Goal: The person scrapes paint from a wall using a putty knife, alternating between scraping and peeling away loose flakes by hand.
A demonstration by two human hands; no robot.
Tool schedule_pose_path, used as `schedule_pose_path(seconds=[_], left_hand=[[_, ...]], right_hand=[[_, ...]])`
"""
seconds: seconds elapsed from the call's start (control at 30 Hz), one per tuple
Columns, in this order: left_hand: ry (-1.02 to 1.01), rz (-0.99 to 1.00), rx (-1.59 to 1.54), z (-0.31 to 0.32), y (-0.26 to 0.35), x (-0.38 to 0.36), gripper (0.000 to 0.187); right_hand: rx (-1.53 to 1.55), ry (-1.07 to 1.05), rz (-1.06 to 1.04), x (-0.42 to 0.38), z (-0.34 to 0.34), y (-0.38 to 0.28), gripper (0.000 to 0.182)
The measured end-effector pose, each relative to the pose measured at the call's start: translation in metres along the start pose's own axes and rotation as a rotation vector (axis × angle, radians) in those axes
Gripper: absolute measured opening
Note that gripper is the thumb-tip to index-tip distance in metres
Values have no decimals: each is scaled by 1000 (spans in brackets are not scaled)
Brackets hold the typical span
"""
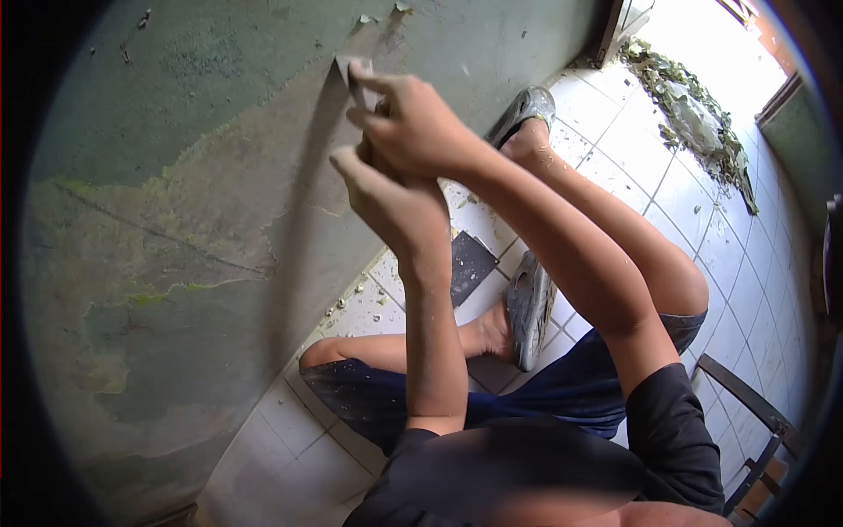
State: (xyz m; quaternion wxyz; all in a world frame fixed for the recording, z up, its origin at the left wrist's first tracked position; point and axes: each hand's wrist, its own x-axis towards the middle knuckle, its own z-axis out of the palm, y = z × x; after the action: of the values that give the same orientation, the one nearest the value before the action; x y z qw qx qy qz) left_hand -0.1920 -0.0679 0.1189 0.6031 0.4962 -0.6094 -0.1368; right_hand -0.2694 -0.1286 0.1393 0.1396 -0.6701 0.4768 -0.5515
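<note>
A scraper with a flat metal blade (pixel 342 68) is pressed against the peeling green wall (pixel 176 105), at the edge of a bare, scraped patch. My right hand (pixel 411 123) is closed round the scraper, a finger stretched along it near the blade. Just below, my left hand (pixel 386 198) is closed at the handle end, its thumb pointing toward the wall. The handle is mostly hidden by my hands, and some left fingers are behind the right hand. A curled paint flake (pixel 402 8) hangs from the wall above the blade.
Paint chips lie on the white tiled floor (pixel 606 114) along the wall. A dark square sheet (pixel 472 266) lies between my feet in grey shoes (pixel 527 307). Debris with clear plastic (pixel 694 119) is heaped by the bright doorway. A dark metal frame (pixel 746 393) stands at right.
</note>
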Motion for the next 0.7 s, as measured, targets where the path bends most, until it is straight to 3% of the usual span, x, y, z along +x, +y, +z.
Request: schedule_pose_path(seconds=[0.03, 0.13, 0.17, 0.23, 0.33, 0.4, 0.53, 0.57, 0.63, 0.7], left_hand=[[-1, -50, -102, 3, -1, 0, 36], [-51, 59, -68, 17, 3, 19, 35], [-97, 18, -50, 18, 10, 25, 34], [-59, 55, -76, 12, 9, 18, 35], [43, -115, -101, -1, -1, -6, 38], [5, -36, -79, 7, -3, 8, 38], [-44, 17, -54, 13, 5, 24, 37], [2, 53, -72, 11, -1, 15, 37], [66, -59, -133, 1, -5, -4, 39], [71, -148, -175, 5, -12, -6, 40]], right_hand=[[10, -56, 89, -5, -2, 0, 61], [57, 35, 83, 17, -12, 20, 58], [217, 159, 70, 25, -4, 30, 52], [209, 68, 210, 14, -12, 6, 45], [62, -43, 146, -5, -3, -10, 47], [45, 48, 73, 2, -1, -2, 48], [273, 95, 178, 20, -11, 9, 44], [79, 28, 112, 15, -9, 6, 54], [-1, -90, 67, -4, -3, -7, 56], [-29, -45, 31, -3, 0, -5, 57]])
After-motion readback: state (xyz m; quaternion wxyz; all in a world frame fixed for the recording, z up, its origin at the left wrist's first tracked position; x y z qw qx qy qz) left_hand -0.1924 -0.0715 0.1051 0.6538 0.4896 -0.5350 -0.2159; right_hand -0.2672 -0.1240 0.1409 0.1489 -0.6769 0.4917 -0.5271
